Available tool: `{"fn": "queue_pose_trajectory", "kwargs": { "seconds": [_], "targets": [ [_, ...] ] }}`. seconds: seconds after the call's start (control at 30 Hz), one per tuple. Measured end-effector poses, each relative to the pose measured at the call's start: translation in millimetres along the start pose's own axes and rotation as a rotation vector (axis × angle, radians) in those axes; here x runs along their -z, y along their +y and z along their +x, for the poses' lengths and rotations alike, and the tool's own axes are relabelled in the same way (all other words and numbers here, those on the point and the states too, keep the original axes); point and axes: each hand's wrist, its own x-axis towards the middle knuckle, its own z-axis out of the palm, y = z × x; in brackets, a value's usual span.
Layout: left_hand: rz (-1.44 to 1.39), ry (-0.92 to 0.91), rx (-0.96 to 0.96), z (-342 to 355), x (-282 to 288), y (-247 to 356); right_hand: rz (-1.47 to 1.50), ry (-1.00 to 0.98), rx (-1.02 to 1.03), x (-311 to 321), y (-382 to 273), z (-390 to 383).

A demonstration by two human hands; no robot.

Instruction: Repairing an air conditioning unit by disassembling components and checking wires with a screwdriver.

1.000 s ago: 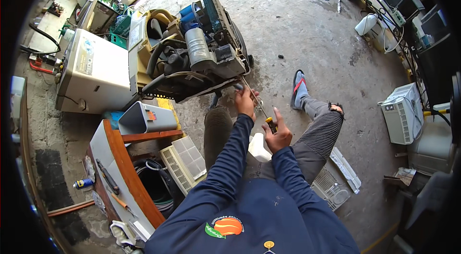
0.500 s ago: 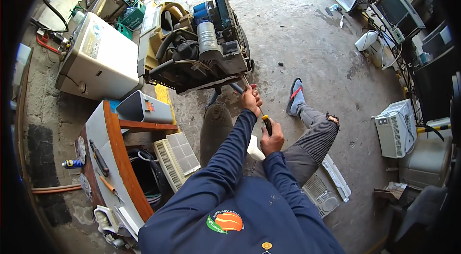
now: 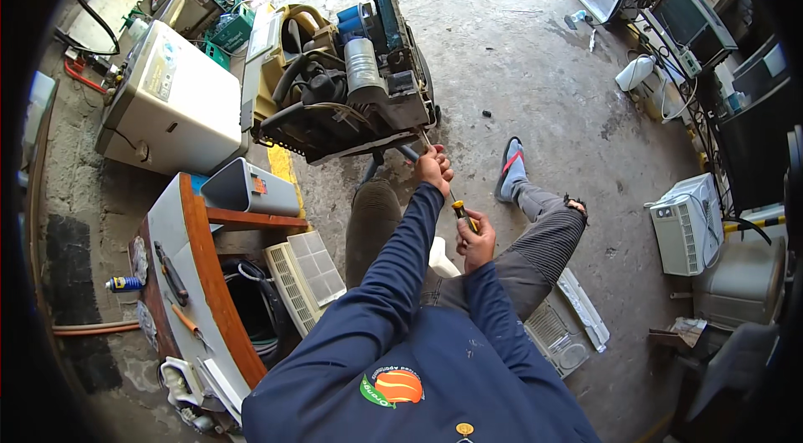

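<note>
A long screwdriver (image 3: pixel 461 209) with a yellow and black handle points up and slightly left. My right hand (image 3: pixel 477 244) is closed around the handle. Further along, the fingers of my left hand (image 3: pixel 433 170) wrap the metal shaft. The shaft's far end meets the lower near corner of an opened window air conditioner (image 3: pixel 393 121), though the exact contact spot is too small to make out. Bare inner parts show on that unit: a silver cylinder (image 3: pixel 361 64), a black dome and a beige plastic housing (image 3: pixel 261 66). Between my legs sits a white object (image 3: pixel 443 259), partly covered by my right arm.
At left stand a white appliance (image 3: pixel 176 104), a grey bin (image 3: pixel 251 188) and a wood-edged table (image 3: pixel 196 276) with pliers (image 3: pixel 173 277). A filter panel (image 3: pixel 309 276) leans beside it. At right are a small air conditioner (image 3: pixel 686 225) and a monitor (image 3: pixel 690 25). A grille panel (image 3: pixel 556 334) lies near my right leg.
My right hand and the screwdriver handle have shifted slightly; the handle has tilted a bit and my fingers sit differently on it. My left hand stays on the shaft.
</note>
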Motion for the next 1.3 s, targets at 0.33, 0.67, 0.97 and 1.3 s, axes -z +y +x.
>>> {"fn": "queue_pose_trajectory", "kwargs": {
  "seconds": [0.33,0.67,0.97,1.3],
  "targets": [
    [-0.034,-0.056,0.013,8,8,3,0.052,-0.069,-0.109,5,-2,-8],
    [-0.071,-0.027,-0.013,5,-5,-1,-0.04,0.018,-0.036,4,9,-7],
    [-0.058,-0.026,-0.006,5,2,4,0.929,-0.271,-0.881,14,12,-11],
    [-0.067,-0.016,0.007,10,3,9,1.5,-0.432,-1.218,31,6,0]
  ]
}}
